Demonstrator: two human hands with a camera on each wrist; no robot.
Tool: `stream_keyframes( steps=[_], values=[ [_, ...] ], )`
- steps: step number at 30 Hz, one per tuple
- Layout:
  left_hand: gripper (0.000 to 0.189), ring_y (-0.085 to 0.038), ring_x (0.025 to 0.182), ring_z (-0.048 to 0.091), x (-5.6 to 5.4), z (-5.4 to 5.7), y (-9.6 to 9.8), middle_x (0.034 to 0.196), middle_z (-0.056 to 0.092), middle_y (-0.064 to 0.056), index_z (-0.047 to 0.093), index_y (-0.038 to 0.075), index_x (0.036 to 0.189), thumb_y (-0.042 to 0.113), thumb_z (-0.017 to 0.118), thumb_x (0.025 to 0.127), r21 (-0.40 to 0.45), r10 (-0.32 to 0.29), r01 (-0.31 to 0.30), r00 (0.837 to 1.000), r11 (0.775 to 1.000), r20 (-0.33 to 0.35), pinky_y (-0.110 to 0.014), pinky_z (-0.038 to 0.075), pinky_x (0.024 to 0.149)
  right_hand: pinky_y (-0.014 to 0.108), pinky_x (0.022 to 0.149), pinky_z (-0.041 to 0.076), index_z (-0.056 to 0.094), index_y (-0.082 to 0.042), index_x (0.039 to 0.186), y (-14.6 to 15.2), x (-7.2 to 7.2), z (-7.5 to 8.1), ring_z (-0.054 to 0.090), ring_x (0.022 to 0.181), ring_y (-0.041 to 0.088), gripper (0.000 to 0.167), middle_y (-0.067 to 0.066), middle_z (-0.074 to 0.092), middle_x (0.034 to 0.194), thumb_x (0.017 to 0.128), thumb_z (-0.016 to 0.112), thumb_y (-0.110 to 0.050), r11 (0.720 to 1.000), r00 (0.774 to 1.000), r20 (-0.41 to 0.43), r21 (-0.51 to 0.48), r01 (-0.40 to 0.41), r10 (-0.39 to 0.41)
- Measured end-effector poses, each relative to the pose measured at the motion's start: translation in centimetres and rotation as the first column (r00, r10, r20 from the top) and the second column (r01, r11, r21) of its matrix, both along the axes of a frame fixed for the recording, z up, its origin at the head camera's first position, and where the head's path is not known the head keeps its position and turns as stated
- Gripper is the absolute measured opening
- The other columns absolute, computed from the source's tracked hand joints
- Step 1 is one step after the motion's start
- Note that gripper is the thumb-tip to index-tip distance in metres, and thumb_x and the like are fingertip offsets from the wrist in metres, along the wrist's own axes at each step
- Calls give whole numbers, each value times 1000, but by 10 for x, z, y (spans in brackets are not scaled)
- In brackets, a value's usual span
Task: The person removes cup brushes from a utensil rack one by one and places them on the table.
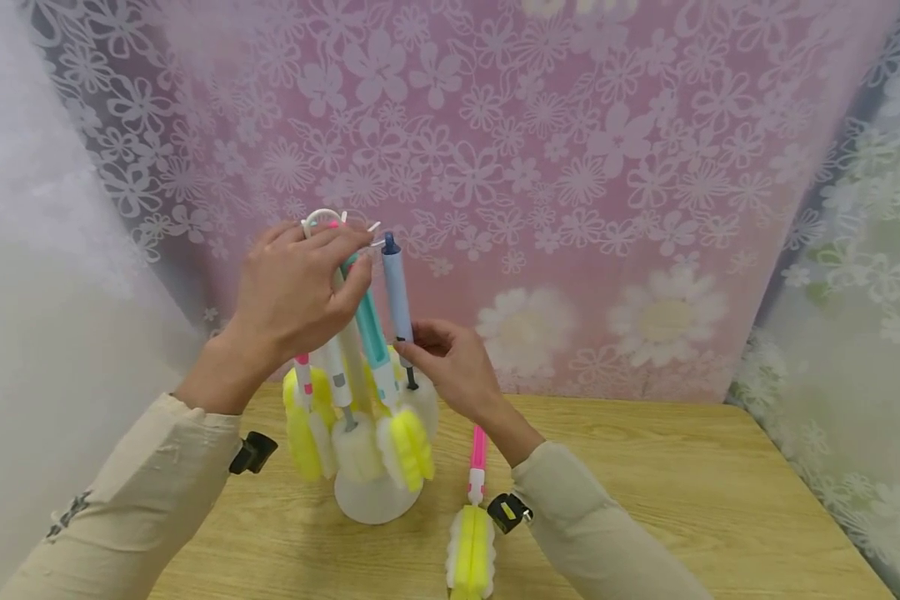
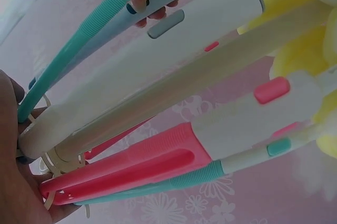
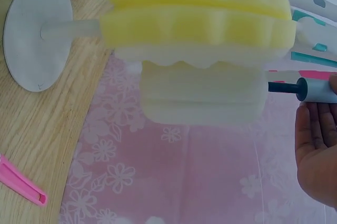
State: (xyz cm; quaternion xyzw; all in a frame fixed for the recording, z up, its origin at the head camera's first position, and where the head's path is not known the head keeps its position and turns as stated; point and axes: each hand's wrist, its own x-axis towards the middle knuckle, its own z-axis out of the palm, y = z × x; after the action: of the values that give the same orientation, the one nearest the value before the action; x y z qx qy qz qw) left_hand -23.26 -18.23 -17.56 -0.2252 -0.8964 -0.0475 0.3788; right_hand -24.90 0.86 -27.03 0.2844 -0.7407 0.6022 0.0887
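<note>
A white stand with a round base and a central pole carries several sponge brushes hanging from hooks at its top. My left hand holds the stand's top, its fingers curled over the hooks. On the stand's right side hangs a blue-handled sponge brush, its loop at a hook. My right hand pinches that handle near its lower end; its white sponge head shows in the right wrist view. Between the hands hangs a teal-handled brush. A pink-handled brush hangs close to the left hand.
Another pink-handled sponge brush with a yellow and white head lies on the wooden table, below my right wrist. Behind the table hangs a pink floral curtain, with pale floral cloth at the right side.
</note>
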Motion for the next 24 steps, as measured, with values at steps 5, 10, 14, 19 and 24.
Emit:
stream_keyframes(
  steps=[5, 10, 14, 19, 24],
  values=[
    [44, -36, 114, 55, 0, 1, -1, 126, 62, -3, 62, 17, 127, 35, 36, 96, 1, 3, -3, 1000, 1000, 1, -48, 29, 106, 33, 84, 52, 64, 6, 115, 8, 7, 9, 66, 93, 28, 28, 17, 67, 104, 90, 64, -5, 999, 999, -25, -23, 35, -35],
    [44, -35, 113, 56, 0, 1, -1, 125, 62, -3, 63, 18, 126, 36, 35, 96, 0, 2, -2, 1000, 1000, -3, -47, 30, 106, 34, 85, 52, 63, 7, 116, 19, 3, 11, 65, 94, 33, 29, 19, 67, 103, 89, 64, -4, 997, 998, -30, -60, 48, -50],
    [44, -35, 112, 55, 0, 2, -1, 125, 63, -2, 63, 19, 126, 35, 35, 96, 11, 5, -5, 1000, 1000, 1, -48, 30, 105, 34, 84, 52, 63, 6, 114, 28, -1, 13, 64, 93, 35, 26, 19, 66, 101, 90, 64, -4, 995, 997, -47, -84, 60, -64],
    [43, -35, 112, 55, 0, 2, 0, 125, 62, 0, 63, 20, 126, 35, 36, 96, 14, 1, -1, 1000, 1000, 4, -48, 30, 105, 32, 85, 52, 62, 7, 112, 41, -3, 16, 65, 93, 32, 24, 19, 66, 100, 89, 64, -3, 989, 992, -65, -105, 105, -112],
    [42, -35, 110, 56, -1, 0, 0, 124, 63, 1, 64, 20, 124, 35, 36, 96, 15, 2, -3, 1000, 1000, 9, -48, 30, 105, 33, 85, 51, 61, 7, 113, 52, -3, 18, 64, 95, 31, 26, 20, 66, 103, 90, 64, -4, 979, 981, -79, -116, 166, -176]
  ],
)
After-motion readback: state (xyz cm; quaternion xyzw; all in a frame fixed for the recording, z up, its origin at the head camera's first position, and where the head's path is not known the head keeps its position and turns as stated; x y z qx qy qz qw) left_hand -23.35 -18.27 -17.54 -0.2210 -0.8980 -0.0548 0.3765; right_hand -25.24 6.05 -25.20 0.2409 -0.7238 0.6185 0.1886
